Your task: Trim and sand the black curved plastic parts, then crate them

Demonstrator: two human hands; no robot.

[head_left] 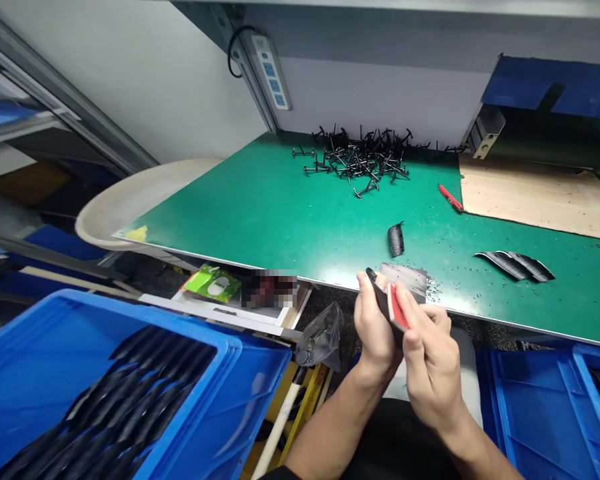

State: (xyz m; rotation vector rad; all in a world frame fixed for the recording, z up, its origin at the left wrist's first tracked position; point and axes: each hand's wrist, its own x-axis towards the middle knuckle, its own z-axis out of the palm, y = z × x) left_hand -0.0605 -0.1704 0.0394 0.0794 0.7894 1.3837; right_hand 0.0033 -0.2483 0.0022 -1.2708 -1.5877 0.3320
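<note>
My left hand [376, 333] is closed around a dark, curved plastic part [381, 298], held tilted just in front of the table edge. Pinched in my right hand [433, 357] is a flat red piece with a whitish edge [398, 309]; its exact kind I cannot make out. It lies against or very close to the dark part, whose lower end is hidden by my fingers. Beyond my hands, a small curved black piece [395, 240] rests on the green table. A greyish sheet [405, 280] with dark crumbs around it lies at the table's edge.
Thin black plastic sprues [363, 160] are heaped at the back. A red pen-like tool [451, 198] lies by the cardboard [535, 193]. Two curved black pieces [515, 265] are to the right. A blue crate [230, 347] of dark parts stands left, another blue crate [535, 400] right.
</note>
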